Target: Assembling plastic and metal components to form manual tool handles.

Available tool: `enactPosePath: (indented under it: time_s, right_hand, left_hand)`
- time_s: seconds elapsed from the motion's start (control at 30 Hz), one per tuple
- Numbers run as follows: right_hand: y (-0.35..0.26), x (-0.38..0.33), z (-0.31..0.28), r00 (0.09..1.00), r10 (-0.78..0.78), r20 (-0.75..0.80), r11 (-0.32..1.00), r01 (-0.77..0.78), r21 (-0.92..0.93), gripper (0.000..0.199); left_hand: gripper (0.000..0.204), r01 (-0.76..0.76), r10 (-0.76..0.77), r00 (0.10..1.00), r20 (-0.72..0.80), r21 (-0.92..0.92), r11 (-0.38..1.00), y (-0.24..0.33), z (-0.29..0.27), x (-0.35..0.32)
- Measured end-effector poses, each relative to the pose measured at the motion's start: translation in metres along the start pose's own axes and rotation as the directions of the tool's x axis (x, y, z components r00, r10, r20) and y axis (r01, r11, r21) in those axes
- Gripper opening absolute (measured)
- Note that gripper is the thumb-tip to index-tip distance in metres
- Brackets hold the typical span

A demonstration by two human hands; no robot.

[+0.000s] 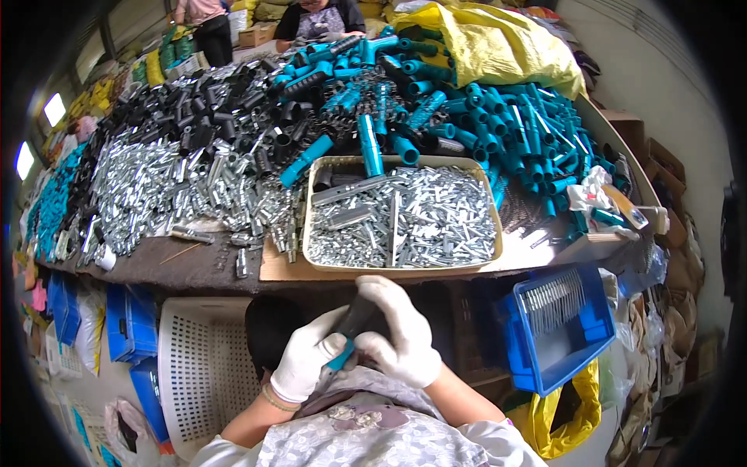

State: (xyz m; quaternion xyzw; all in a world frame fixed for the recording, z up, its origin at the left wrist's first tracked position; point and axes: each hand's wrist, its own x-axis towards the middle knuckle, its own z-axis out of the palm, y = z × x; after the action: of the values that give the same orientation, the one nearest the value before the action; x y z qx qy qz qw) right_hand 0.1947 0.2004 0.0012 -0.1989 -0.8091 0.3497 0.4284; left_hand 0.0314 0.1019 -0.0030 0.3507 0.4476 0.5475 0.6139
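Note:
Close to my body, below the table's front edge, I have a black and teal plastic handle [360, 314] between my two white-gloved hands. My left hand [302, 364] is closed round its lower teal part, thumb on top. Curled over the upper black part is my right hand [405, 338]; its fingertips partly hide the piece. Beyond my hands, a cream tray [405, 271] on the table holds many small silver metal pins and a few longer metal parts. Teal tubes [369, 146] lie at the tray's far rim.
Heaps of silver metal fittings [140, 183], black sleeves [222, 124] and teal tubes [498, 128] cover the table. A yellow sack [498, 47] lies at the back. Below stand a white basket [206, 366] and a blue crate [556, 342]. Another person [319, 19] sits opposite.

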Motion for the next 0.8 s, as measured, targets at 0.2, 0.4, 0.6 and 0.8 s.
enactPosePath:
  time_s: [0.2,0.4,0.6,0.8]
  right_hand:
    - [-0.001,0.022,-0.047,0.962,-0.07,0.263,0.977,0.013,0.211,0.025]
    - [0.072,0.095,-0.137,0.971,-0.12,-0.208,0.812,-0.025,-0.582,0.011]
    - [0.116,0.129,-0.139,0.983,0.119,-0.139,0.499,-0.181,-0.848,0.017]
    - [0.052,0.105,-0.098,0.992,-0.003,-0.125,0.931,-0.043,-0.363,0.021]
  left_hand:
    - [0.079,-0.323,0.311,0.943,0.12,0.559,0.764,-0.011,-0.003,-0.002]
    - [0.057,-0.331,0.293,0.941,0.169,0.63,0.703,-0.001,0.0,0.001]
    - [0.068,-0.22,0.198,0.975,0.101,0.578,0.786,-0.003,0.006,-0.005]
    - [0.067,-0.117,0.158,0.981,-0.117,0.294,0.948,-0.011,-0.011,-0.009]
